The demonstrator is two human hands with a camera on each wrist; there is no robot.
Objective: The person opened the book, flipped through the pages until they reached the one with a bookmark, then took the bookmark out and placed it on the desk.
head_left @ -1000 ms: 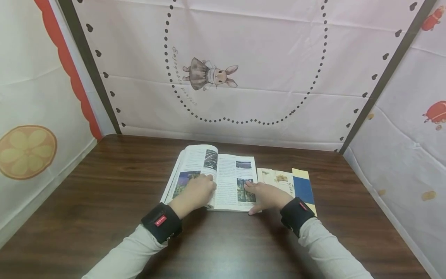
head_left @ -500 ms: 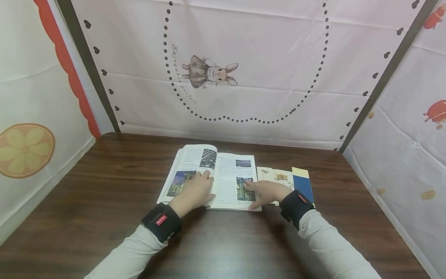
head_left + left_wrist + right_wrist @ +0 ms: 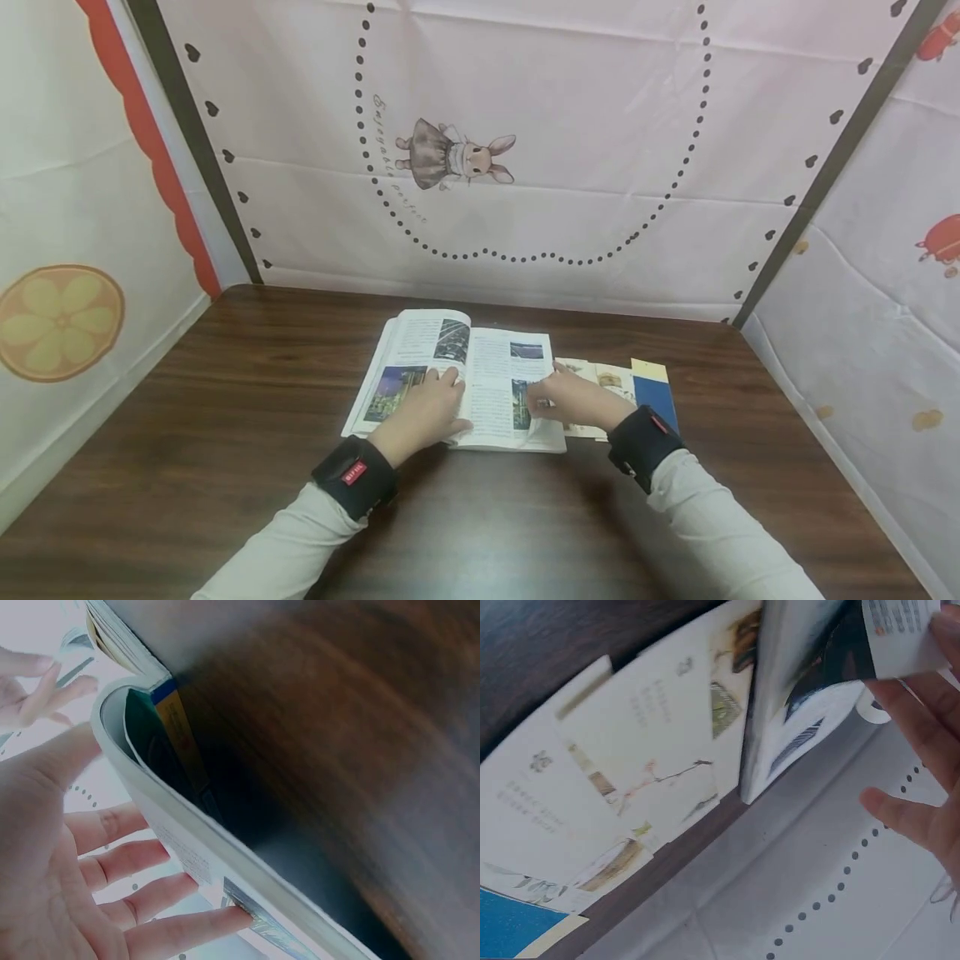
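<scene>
A thick open book point(image 3: 491, 358), with printed text and colour photos, lies on the wooden table. My left hand point(image 3: 423, 417) rests across its left page with the fingers extended; in the left wrist view those fingers point(image 3: 187, 934) press on the page, whose near edge curves up beside the spine. At the lower right of the book my right hand point(image 3: 577, 398) pinches a page point(image 3: 900, 645) and bends its corner upward. Dark picture and text show on the lifted leaf in the right wrist view. The thumb tip is partly cut off there.
Right of the book, cream illustrated sheets point(image 3: 615, 379) lie fanned, partly under my right hand, beside a blue piece with a pale yellow end point(image 3: 651, 390). The brown tabletop point(image 3: 247, 400) ends at a printed white cloth wall point(image 3: 570, 150) behind, with more cloth on both sides.
My right hand has gone from resting on the right page to lifting its lower corner. The left hand's fingers have straightened and spread on the left page.
</scene>
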